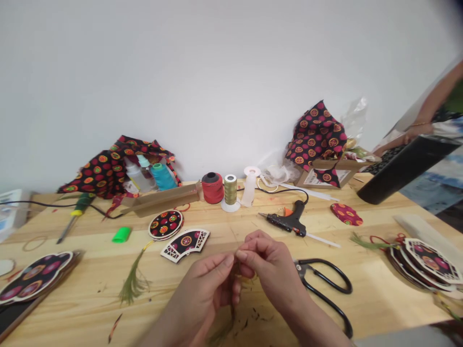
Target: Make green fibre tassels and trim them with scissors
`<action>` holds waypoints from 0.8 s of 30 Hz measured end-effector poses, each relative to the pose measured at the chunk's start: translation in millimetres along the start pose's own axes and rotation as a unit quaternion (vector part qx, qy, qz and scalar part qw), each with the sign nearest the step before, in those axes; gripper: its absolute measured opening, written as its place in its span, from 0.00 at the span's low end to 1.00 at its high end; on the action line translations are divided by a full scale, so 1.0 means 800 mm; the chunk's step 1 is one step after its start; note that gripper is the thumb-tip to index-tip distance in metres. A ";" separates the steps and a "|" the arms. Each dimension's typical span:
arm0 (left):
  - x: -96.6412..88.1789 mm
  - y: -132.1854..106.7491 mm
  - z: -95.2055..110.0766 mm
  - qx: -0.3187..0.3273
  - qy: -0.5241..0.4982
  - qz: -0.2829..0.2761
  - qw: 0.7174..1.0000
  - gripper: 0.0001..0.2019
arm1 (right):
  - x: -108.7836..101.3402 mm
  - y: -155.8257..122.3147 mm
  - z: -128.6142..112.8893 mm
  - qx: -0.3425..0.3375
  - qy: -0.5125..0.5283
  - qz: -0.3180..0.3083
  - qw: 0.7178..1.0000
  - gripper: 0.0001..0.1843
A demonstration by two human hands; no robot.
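Note:
My left hand (pixel 204 286) and my right hand (pixel 269 267) meet above the front middle of the table, thumbs and fingers pinched together. An olive-green thread tassel (pixel 227 327) hangs blurred beneath the left fingers; its upper end is hidden by both hands. What exactly the right fingertips pinch is too small to make out. Beside my right wrist lie black-handled scissors (pixel 327 284), partly covered by the hand. Just beyond the left hand are a fan-shaped fabric ornament (pixel 186 243) and a round ornament (pixel 166 225) with a green tassel (pixel 133 284) attached.
A black glue gun (pixel 289 219) lies behind the right hand. Thread spools, red (pixel 212 188) and gold (pixel 230 190), stand near the wall. A screwdriver (pixel 75 214) and green cap (pixel 121 234) are leftward. Stacked ornaments (pixel 430 265) sit right. Another person's arm (pixel 430 115) shows behind a black roll (pixel 405 168).

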State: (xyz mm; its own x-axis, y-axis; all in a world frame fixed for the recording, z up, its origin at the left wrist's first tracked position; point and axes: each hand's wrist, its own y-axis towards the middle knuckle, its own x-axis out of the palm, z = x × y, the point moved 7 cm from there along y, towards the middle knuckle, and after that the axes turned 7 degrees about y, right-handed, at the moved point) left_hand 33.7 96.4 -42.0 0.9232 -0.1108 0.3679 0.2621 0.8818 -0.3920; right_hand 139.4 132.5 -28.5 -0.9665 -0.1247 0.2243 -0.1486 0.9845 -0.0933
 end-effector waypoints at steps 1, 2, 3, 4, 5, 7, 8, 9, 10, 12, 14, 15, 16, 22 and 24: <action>0.000 0.000 0.000 -0.001 0.006 0.000 1.000 0.12 | 0.000 0.000 -0.001 0.001 -0.002 0.003 1.000 0.08; 0.000 0.000 0.000 -0.001 0.009 -0.001 1.000 0.12 | 0.000 -0.001 -0.003 -0.001 -0.006 0.004 1.000 0.08; 0.000 -0.001 0.000 0.001 0.013 -0.003 1.000 0.12 | 0.000 -0.001 -0.004 -0.001 -0.007 0.004 1.000 0.08; -0.001 -0.001 0.001 0.003 0.016 -0.001 1.000 0.12 | 0.001 -0.001 -0.004 0.003 -0.003 0.002 1.000 0.08; -0.001 -0.001 0.002 0.004 0.019 0.000 1.000 0.12 | 0.002 -0.001 -0.004 0.011 0.005 0.000 1.000 0.08; -0.003 -0.002 0.003 0.003 0.021 0.007 1.000 0.11 | 0.004 0.000 -0.005 0.018 0.012 0.002 1.000 0.08; -0.004 -0.002 0.003 0.001 0.021 0.010 1.000 0.11 | 0.004 0.000 -0.006 0.017 0.007 0.007 1.000 0.08; -0.003 -0.002 0.003 -0.002 0.020 0.011 1.000 0.11 | 0.004 0.000 -0.009 0.011 -0.002 0.013 1.000 0.07; -0.003 -0.003 0.003 -0.003 0.017 0.010 1.000 0.11 | 0.003 0.000 -0.012 0.004 -0.013 0.019 1.000 0.07; -0.001 -0.004 0.003 -0.004 0.015 0.010 1.000 0.11 | 0.003 0.001 -0.017 -0.007 -0.027 0.025 0.999 0.08; 0.000 -0.004 0.004 0.000 0.013 0.008 1.000 0.12 | 0.003 0.001 -0.020 -0.011 -0.034 0.023 0.999 0.09; 0.001 -0.005 0.004 0.002 0.011 0.008 1.000 0.12 | 0.003 0.002 -0.020 -0.012 -0.037 0.023 0.999 0.09; 0.000 -0.005 0.004 0.004 0.009 0.009 1.000 0.12 | 0.002 0.002 -0.020 -0.013 -0.041 0.023 0.999 0.09; -0.003 -0.007 0.003 0.002 0.031 0.007 0.999 0.08 | 0.001 0.004 -0.018 -0.021 -0.050 0.021 0.998 0.10; -0.004 -0.006 0.002 0.006 0.048 0.012 0.999 0.07 | 0.002 0.004 -0.017 -0.014 -0.040 0.017 0.999 0.10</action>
State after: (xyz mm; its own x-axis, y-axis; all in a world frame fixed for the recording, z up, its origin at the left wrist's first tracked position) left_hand 28.8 93.5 -40.2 0.9521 -0.1331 0.2754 0.2370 0.8902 -0.3891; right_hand 139.9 136.7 -15.5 -0.9848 -0.0988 0.1431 -0.1099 0.9913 -0.0723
